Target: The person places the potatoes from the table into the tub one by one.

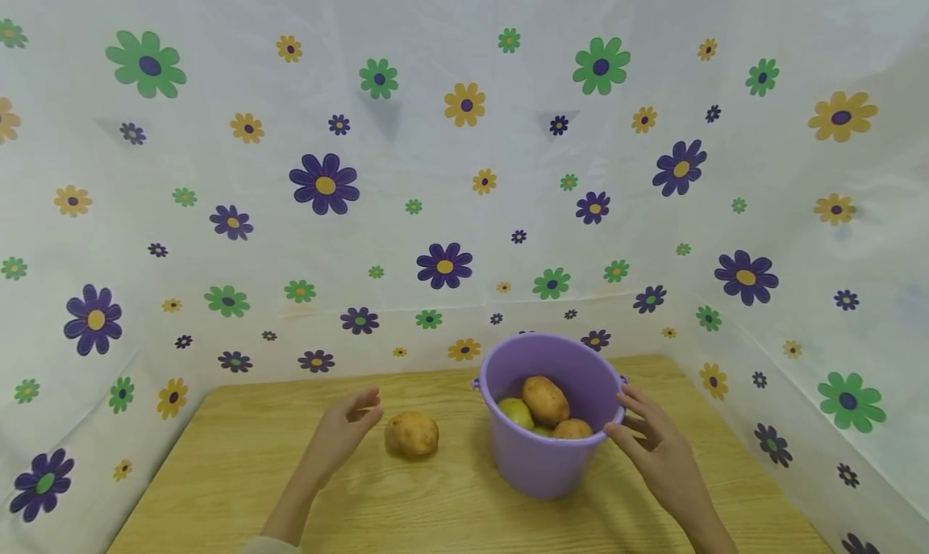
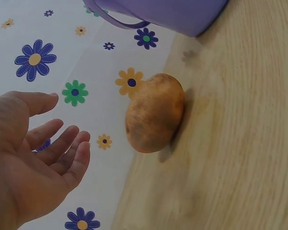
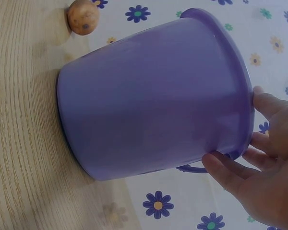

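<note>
In the head view a brown potato lies on the wooden table, just right of my left hand. That hand is held off the surface with loosely bent fingers and nothing in them; the left wrist view shows a gap between it and the potato. A purple bucket stands upright to the right, holding potatoes and a green-yellow round fruit. My right hand touches the bucket's right rim with spread thumb and fingertips. In the right wrist view its fingers lie near the handle joint.
A white sheet with printed flowers hangs behind the table and along both sides. Bare wood of the table shows left of my left hand. The bucket's thin handle hangs down on its side.
</note>
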The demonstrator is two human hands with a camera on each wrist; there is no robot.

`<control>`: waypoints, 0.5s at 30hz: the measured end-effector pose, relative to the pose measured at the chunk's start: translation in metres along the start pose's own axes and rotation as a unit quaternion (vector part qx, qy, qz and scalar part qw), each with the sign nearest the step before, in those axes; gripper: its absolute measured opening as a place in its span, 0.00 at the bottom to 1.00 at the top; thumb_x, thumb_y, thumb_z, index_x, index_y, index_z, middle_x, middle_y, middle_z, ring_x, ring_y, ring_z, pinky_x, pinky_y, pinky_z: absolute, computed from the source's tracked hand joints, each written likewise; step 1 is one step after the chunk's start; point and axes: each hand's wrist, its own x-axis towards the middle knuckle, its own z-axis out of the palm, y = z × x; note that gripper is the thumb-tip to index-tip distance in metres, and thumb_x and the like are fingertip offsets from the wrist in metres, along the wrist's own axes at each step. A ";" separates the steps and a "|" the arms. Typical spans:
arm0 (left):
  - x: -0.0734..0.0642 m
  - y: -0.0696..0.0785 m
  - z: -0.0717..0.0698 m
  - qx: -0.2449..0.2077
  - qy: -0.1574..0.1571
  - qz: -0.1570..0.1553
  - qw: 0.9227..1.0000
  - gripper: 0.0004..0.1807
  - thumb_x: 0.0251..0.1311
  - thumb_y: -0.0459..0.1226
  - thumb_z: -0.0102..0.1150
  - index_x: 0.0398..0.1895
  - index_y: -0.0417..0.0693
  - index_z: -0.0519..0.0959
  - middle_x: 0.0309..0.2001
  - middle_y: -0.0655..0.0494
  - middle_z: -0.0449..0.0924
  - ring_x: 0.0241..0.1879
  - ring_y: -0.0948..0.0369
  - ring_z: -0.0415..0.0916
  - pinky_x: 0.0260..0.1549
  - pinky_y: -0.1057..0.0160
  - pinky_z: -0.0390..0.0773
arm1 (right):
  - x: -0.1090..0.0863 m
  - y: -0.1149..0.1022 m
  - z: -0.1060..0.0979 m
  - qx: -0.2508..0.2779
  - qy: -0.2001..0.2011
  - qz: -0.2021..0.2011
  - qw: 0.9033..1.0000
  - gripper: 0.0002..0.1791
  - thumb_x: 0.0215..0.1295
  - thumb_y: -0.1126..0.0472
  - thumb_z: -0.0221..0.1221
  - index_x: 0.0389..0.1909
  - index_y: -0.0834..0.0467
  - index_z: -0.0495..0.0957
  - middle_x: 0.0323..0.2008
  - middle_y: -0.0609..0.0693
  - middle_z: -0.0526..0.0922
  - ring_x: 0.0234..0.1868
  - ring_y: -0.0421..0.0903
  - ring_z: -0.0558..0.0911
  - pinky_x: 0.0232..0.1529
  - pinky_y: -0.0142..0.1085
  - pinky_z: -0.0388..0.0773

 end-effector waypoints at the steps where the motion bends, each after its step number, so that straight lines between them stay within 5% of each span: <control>1: 0.000 -0.003 0.001 0.001 0.000 -0.001 1.000 0.27 0.73 0.40 0.62 0.70 0.37 0.72 0.62 0.41 0.79 0.58 0.47 0.79 0.59 0.48 0.80 | 0.000 0.000 0.000 0.000 0.000 -0.001 1.000 0.28 0.72 0.64 0.65 0.69 0.68 0.72 0.73 0.63 0.67 0.55 0.40 0.82 0.49 0.25 0.82; 15: -0.001 -0.037 0.012 -0.019 -0.019 -0.027 0.999 0.26 0.74 0.36 0.60 0.70 0.33 0.71 0.67 0.37 0.74 0.60 0.46 0.77 0.56 0.46 0.81 | 0.000 0.002 -0.001 -0.004 -0.003 -0.001 1.000 0.28 0.72 0.64 0.64 0.69 0.68 0.72 0.73 0.63 0.66 0.56 0.39 0.82 0.48 0.25 0.82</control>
